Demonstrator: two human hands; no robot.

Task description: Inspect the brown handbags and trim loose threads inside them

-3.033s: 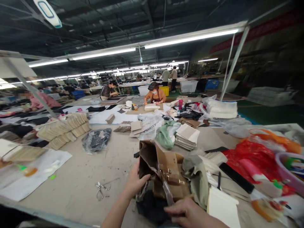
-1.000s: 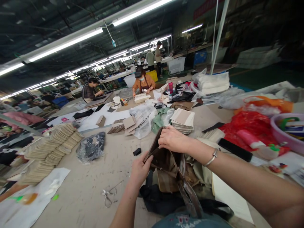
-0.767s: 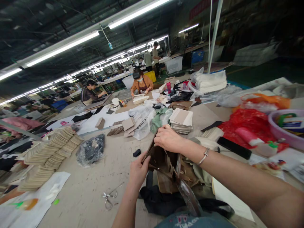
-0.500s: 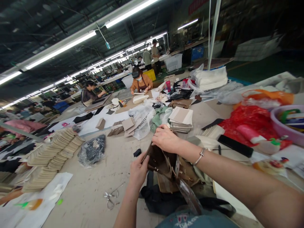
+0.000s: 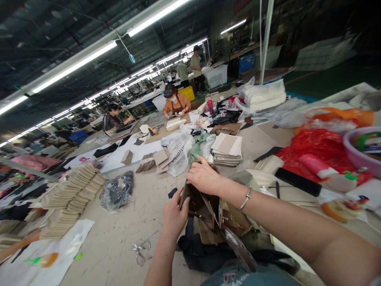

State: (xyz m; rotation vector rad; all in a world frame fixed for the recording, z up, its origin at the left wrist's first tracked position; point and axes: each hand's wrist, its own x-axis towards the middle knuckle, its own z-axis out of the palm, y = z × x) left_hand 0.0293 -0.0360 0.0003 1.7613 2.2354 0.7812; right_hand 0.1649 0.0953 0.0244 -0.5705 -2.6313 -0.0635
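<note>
A brown bag [image 5: 197,201] stands on the worktable in front of me, its mouth toward me and its dark inside showing. My left hand [image 5: 175,212] grips the left edge of the bag, thumb on the inner side and fingers outside. Across the top edge lies my right hand [image 5: 204,176], its fingers bent over the rim and partly hidden. A clear-wrapped brown strap [image 5: 238,246] hangs from the bag toward my body. Beneath it are black cloth [image 5: 198,252] and more brown pieces. A small black piece [image 5: 172,193] lies just beyond my left hand.
Thread scissors [image 5: 140,252] lie to the left, near a wrapped dark bundle [image 5: 117,190] and stacked beige pieces [image 5: 71,198]. Beyond the bag stands a card stack [image 5: 227,149]. A black phone [image 5: 297,181], red plastic [image 5: 315,151] and a purple basin [image 5: 351,147] sit right. Co-workers sit across.
My right hand has shifted slightly left along the bag's top edge, with its index finger lifted more. The left hand keeps its hold. The view has turned a little.
</note>
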